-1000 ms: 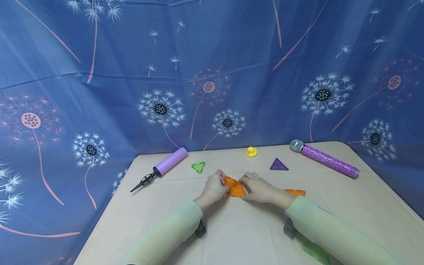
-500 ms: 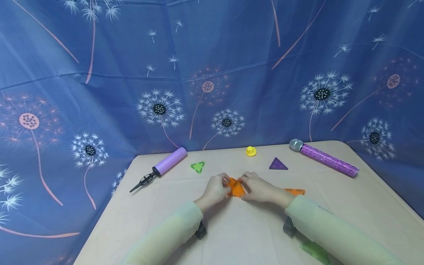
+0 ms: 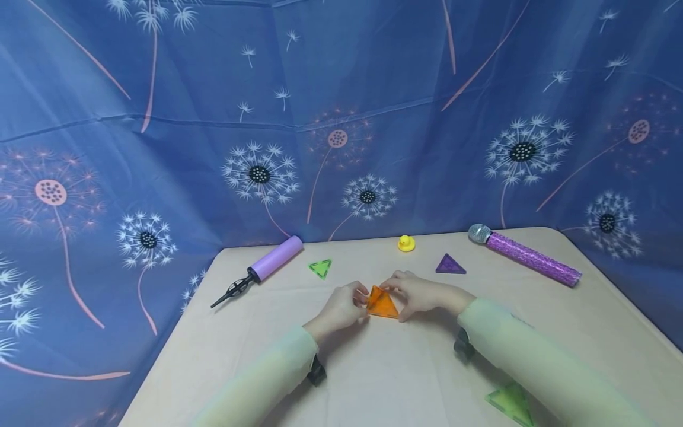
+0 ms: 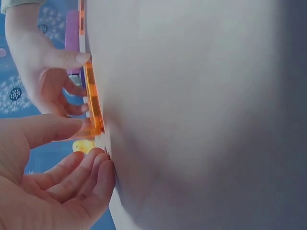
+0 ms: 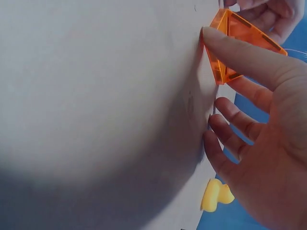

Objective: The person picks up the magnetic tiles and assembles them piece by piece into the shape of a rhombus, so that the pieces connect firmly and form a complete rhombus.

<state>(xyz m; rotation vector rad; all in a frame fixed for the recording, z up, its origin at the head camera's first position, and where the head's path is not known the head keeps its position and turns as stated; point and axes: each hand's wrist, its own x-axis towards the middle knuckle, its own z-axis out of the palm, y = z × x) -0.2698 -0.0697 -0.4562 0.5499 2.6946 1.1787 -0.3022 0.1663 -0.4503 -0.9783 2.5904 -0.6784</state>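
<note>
Orange translucent triangular magnetic tiles stand together as a small pyramid on the table, between my hands. From the right, my right hand holds this pyramid, thumb at its base edge and forefinger near its top. In the right wrist view, the thumb lies across the orange tiles. My left hand is at the pyramid's left corner, its fingers loosely bent. In the left wrist view, the thumb lies close beside the orange edge, apart from the other fingers; whether it touches is unclear.
Green triangle tiles lie at back left and by the right sleeve. A purple triangle, yellow duck, purple hand pump and glittery microphone line the back. Another orange tile shows in the left wrist view.
The orange tiles have gone from a spread shape to a closer pyramid. My left hand has drawn slightly left, and my right hand has shifted slightly right. The right arm now covers the spare orange tile.
</note>
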